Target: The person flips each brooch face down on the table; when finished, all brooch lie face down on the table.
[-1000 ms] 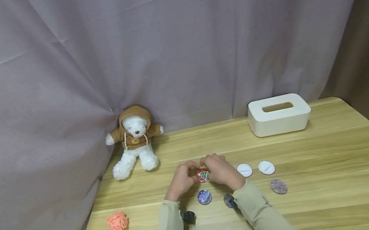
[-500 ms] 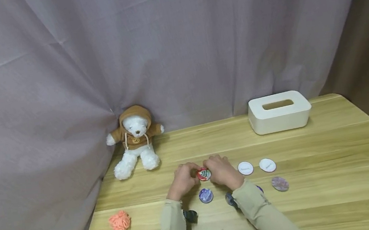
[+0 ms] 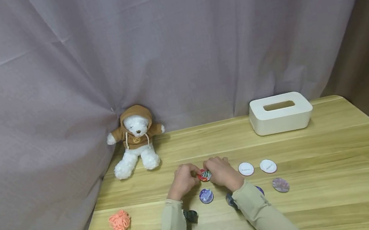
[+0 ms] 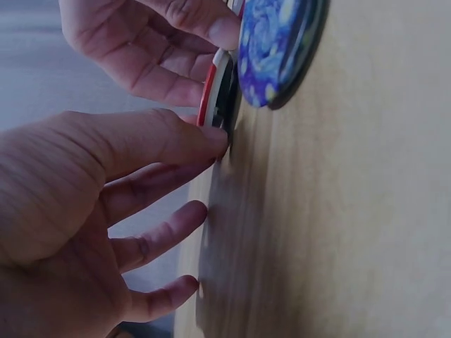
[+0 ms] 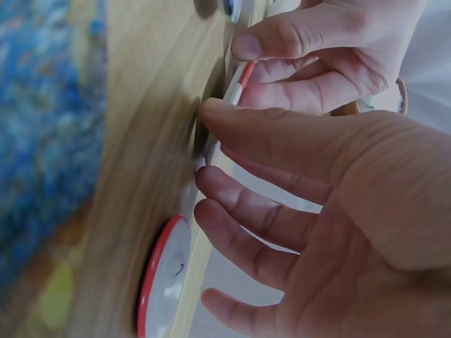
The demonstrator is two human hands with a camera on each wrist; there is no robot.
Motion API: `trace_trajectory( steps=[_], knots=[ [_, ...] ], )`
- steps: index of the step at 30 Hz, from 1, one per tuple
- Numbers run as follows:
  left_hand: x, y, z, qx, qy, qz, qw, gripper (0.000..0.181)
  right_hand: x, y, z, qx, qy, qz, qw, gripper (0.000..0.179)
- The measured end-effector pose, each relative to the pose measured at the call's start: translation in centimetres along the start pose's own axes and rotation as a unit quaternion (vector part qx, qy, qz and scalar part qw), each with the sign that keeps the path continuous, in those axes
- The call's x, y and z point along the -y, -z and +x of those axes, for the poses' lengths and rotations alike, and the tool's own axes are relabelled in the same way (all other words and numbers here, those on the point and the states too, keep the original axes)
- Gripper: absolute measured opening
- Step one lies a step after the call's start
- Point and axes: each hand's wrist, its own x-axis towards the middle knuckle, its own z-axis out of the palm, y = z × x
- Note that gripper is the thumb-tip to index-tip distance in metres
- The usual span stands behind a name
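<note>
A round disc [image 3: 204,175] with a red and green picture lies low over the wooden table, between the two hands. My left hand [image 3: 182,179] pinches its left edge between thumb and finger, the other fingers spread beside it. From the other side my right hand [image 3: 222,172] pinches it too, thumb against the near edge. In the left wrist view the disc [image 4: 211,91] stands out by its red and white rim. A blue swirl-patterned disc [image 3: 206,196] lies just nearer than the hands. Part of the held disc is hidden by fingers.
Two white-faced discs [image 3: 246,169] lie right of the hands, a pinkish-purple disc [image 3: 281,184] nearer. Dark discs sit partly under the right sleeve [image 3: 257,206]. A plush bear [image 3: 137,140], a tissue box [image 3: 281,114] and coral yarn [image 3: 119,222] stand around the table.
Both hands have closed in on the red and green disc; its picture has turned slightly. Over the last half second the hands have barely moved. The whole view has shifted a little.
</note>
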Motion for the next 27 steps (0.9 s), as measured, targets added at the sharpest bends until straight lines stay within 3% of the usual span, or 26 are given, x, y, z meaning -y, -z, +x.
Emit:
trace_trajectory(
  steps=[16, 27],
  knots=[
    [-0.1, 0.6, -0.4, -0.008, 0.004, -0.063, 0.998, 0.014, -0.7, 1.1, -0.1, -0.001, 0.005, 0.036, 0.9993, 0.02],
    [-0.1, 0.7, -0.2, -0.075, -0.02, -0.066, 0.9948, 0.013, -1.2, 0.8, 0.3, -0.02, -0.004, 0.058, 0.9981, 0.016]
  ],
)
